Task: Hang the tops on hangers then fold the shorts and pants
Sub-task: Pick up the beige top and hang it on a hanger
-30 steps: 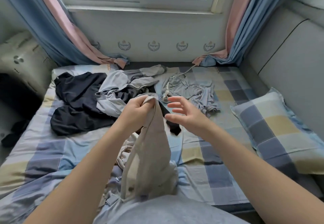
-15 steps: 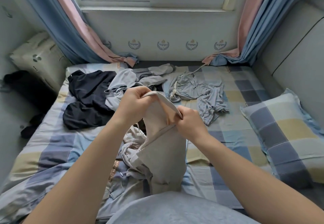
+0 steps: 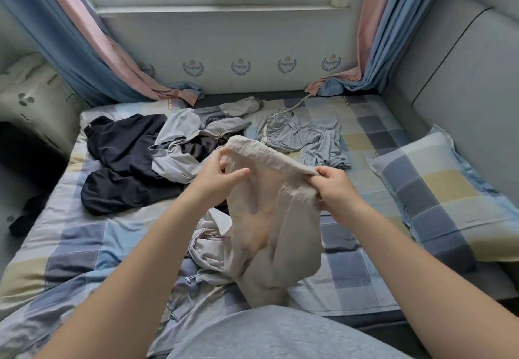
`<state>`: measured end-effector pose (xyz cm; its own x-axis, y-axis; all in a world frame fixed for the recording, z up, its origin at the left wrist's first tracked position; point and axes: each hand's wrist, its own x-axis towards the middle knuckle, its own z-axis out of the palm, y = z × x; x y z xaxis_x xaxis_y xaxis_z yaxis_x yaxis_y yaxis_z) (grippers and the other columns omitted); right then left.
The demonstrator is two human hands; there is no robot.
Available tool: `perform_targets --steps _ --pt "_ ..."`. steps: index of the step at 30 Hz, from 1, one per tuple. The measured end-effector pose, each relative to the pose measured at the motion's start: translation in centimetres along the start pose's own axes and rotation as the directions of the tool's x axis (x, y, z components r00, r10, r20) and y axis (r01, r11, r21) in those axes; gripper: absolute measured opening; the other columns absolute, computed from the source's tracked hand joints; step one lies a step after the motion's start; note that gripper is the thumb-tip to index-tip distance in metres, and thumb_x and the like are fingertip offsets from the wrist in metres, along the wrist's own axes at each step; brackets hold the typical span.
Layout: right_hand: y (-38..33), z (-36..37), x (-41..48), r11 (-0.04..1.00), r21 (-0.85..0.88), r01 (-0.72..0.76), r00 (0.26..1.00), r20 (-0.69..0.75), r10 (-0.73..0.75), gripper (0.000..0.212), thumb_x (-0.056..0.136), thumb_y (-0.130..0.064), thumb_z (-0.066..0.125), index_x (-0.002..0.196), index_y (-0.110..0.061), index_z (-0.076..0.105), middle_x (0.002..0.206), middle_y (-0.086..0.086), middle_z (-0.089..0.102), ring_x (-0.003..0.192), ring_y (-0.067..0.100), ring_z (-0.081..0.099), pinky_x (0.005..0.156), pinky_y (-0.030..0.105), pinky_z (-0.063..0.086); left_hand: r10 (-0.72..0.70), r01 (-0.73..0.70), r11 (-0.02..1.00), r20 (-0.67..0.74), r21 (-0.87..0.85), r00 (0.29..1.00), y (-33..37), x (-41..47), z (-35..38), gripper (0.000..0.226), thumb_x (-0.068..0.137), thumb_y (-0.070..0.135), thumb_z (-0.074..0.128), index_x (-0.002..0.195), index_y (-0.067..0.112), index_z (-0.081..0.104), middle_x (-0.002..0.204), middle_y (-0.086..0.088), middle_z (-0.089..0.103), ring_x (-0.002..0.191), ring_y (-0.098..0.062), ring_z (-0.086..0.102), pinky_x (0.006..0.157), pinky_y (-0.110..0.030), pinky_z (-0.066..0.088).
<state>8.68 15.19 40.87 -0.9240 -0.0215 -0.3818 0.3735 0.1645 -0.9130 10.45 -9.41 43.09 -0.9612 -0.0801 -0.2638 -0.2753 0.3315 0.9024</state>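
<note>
Beige garment (image 3: 269, 218) hung over the bed (image 3: 84, 246), lower end crumpled on it. I noted its band stretched between both hands: left hand (image 3: 213, 181) pinching one end, right hand (image 3: 334, 187) gripping the other. Grey shorts (image 3: 303, 137) and black garment (image 3: 123, 162) lay behind.

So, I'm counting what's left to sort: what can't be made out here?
Head view only.
Beige garment, held by left hand and right hand: lower end bunched on the bed, so shorts or pants unclear.
Dark clothes: heaped, partly under a grey top; piece count unclear.
Pale garment: mostly hidden behind the beige one.
</note>
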Motion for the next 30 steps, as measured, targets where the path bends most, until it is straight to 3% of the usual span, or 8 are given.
perform_targets --steps 3,7,11,15,19,23,27,30 --pt "-1.6 0.3 -1.2 0.962 0.269 -0.052 0.998 0.049 0.040 0.025 0.099 -0.005 0.048 0.092 -0.011 0.071 0.072 0.003 0.071 0.059 0.015 0.065 0.048 0.028 0.051 -0.088 0.068 0.992 0.190 0.109 0.978 -0.9 -0.7 2.7 0.062 0.087 0.045 0.073 0.140 0.025 0.048 0.123 0.006 0.060 0.105 -0.004 0.061 0.070 -0.017 0.045" --pt "-2.9 0.3 -2.2 0.907 0.421 -0.003 0.999 0.032 -0.012 0.022 0.098 -0.003 0.050 0.093 -0.011 0.069 0.072 0.002 0.070 0.062 0.014 0.065 0.056 0.029 0.052 -0.018 0.010 1.000 0.426 0.022 0.905 -2.4 -1.8 5.6 0.031 0.078 0.042 0.077 0.100 0.021 0.072 0.094 0.000 0.077 0.081 -0.009 0.070 0.073 -0.027 0.054" --pt "-3.4 -0.8 -2.3 0.900 0.429 0.074 0.996 -0.079 -0.044 0.010 0.097 -0.004 0.058 0.094 -0.010 0.066 0.079 0.005 0.068 0.066 0.016 0.066 0.057 0.031 0.055 0.037 -0.085 0.988 0.334 0.128 0.942 -3.3 -1.7 5.6 0.009 0.076 0.036 0.071 0.076 0.027 0.069 0.061 0.015 0.063 0.054 0.000 0.056 0.050 -0.018 0.042" --pt "-2.1 -2.2 -2.3 0.912 0.403 0.074 0.985 -0.171 -0.005 0.012 0.099 -0.016 0.061 0.089 -0.011 0.066 0.083 0.009 0.075 0.072 0.023 0.074 0.059 0.036 0.061 0.099 -0.104 0.988 0.054 0.114 0.994 -4.1 -0.8 4.3 0.023 0.089 0.028 0.065 0.068 0.023 0.059 0.049 0.013 0.044 0.046 -0.008 0.038 0.046 -0.026 0.028" --pt "0.6 -2.9 -2.2 0.959 0.277 -0.060 0.982 -0.158 0.107 0.018 0.098 -0.018 0.062 0.083 -0.010 0.064 0.077 0.007 0.073 0.068 0.025 0.071 0.057 0.036 0.059 0.194 -0.191 0.981 -0.140 0.034 0.971 -3.1 -0.5 2.9 0.035 0.098 0.020 0.057 0.064 0.026 0.058 0.051 0.017 0.045 0.050 -0.001 0.037 0.050 -0.023 0.032" --pt "3.1 -2.4 -2.4 0.961 0.116 -0.253 0.965 -0.038 0.259 0.014 0.097 -0.013 0.061 0.083 -0.010 0.062 0.088 0.012 0.069 0.068 0.024 0.066 0.059 0.033 0.056 0.194 -0.199 0.980 -0.144 -0.022 0.970 -2.0 -0.9 2.4 0.035 0.101 0.019 0.051 0.068 0.022 0.061 0.056 0.016 0.053 0.054 0.000 0.042 0.054 -0.019 0.036" --pt "3.5 -1.3 -2.7 0.982 -0.189 -0.027 0.991 -0.131 0.002 0.017 0.093 -0.017 0.068 0.106 -0.019 0.057 0.115 0.006 0.061 0.096 0.021 0.061 0.082 0.038 0.052 0.189 -0.201 0.974 -0.109 -0.106 0.976 -0.1 -1.9 2.5 0.035 0.103 0.016 0.051 0.069 0.020 0.058 0.047 0.019 0.043 0.042 0.001 0.035 0.042 -0.012 0.028" --pt "2.2 0.0 -3.8 0.873 -0.337 0.353 0.935 0.081 -0.346 0.052 0.087 -0.027 0.075 0.130 -0.038 0.048 0.131 -0.010 0.047 0.121 0.012 0.047 0.098 0.026 0.041 0.194 -0.189 0.971 0.024 -0.143 0.981 1.4 -2.8 2.5 0.028 0.102 0.013 0.054 0.076 0.016 0.064 0.055 0.018 0.050 0.050 0.003 0.041 0.049 -0.011 0.034"
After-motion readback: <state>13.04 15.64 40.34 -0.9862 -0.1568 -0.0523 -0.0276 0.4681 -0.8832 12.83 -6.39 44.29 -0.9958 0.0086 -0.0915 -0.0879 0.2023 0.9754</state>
